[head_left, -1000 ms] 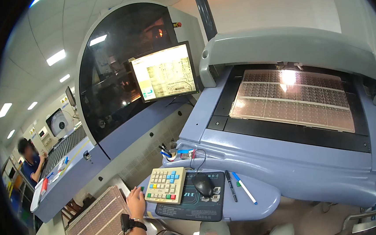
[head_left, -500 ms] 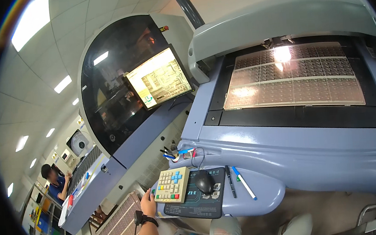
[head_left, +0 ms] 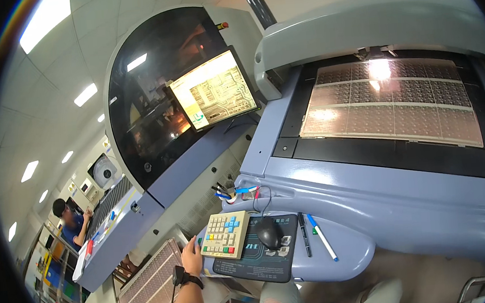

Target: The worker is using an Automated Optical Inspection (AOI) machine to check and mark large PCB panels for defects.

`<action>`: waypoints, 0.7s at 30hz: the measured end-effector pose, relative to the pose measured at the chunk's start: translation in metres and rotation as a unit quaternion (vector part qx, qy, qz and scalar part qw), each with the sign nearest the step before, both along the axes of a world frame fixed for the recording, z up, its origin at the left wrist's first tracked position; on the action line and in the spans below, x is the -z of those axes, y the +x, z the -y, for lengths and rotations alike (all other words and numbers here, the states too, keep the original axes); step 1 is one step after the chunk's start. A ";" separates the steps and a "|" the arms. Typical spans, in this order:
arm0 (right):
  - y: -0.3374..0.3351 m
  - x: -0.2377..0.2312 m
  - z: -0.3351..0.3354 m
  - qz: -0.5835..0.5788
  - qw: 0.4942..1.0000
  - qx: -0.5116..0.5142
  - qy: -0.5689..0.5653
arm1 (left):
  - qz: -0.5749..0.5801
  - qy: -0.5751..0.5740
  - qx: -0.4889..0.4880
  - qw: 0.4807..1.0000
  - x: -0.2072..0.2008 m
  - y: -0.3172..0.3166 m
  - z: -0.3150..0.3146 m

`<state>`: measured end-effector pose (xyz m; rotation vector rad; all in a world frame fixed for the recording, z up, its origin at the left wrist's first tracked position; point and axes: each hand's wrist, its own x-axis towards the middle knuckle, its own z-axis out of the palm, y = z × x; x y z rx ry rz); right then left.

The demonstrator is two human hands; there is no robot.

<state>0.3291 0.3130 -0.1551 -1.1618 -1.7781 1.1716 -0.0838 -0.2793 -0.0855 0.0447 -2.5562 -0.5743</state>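
My left hand (head_left: 192,259) rests at the left edge of the blue-grey shelf, just beside a beige keypad (head_left: 224,236) with coloured keys. Its fingers look stretched out and hold nothing I can see; a dark band with a small black device (head_left: 179,275) is around the wrist. The keypad overlaps a black printed mouse pad (head_left: 251,267), on which a black corded mouse (head_left: 269,233) sits. Right of the pad lie a black marker (head_left: 305,235) and a white pen with blue ends (head_left: 323,237). My right hand is out of the picture.
A large machine bed (head_left: 334,155) carries a copper-coloured circuit panel (head_left: 392,105) under a lit grey gantry (head_left: 381,32). A tilted monitor (head_left: 213,91) displays circuit traces. More panels (head_left: 150,284) lie lower left. Far left, another person (head_left: 73,224) sits at a second machine.
The whole view has shifted slightly, so the machine and monitor appear further right. My left hand stays beside the keypad, with the mouse and pens in place.
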 end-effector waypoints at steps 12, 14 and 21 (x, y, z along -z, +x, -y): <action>-0.006 -0.007 0.012 0.031 0.999 0.006 0.010 | 0.002 -0.058 -0.003 0.998 0.009 -0.003 0.003; -0.004 -0.009 0.017 0.035 0.999 0.007 0.011 | -0.002 -0.052 0.002 0.999 0.010 -0.001 0.003; 0.006 -0.011 0.041 0.055 0.998 0.012 0.004 | 0.015 -0.020 -0.025 0.999 0.008 0.006 0.000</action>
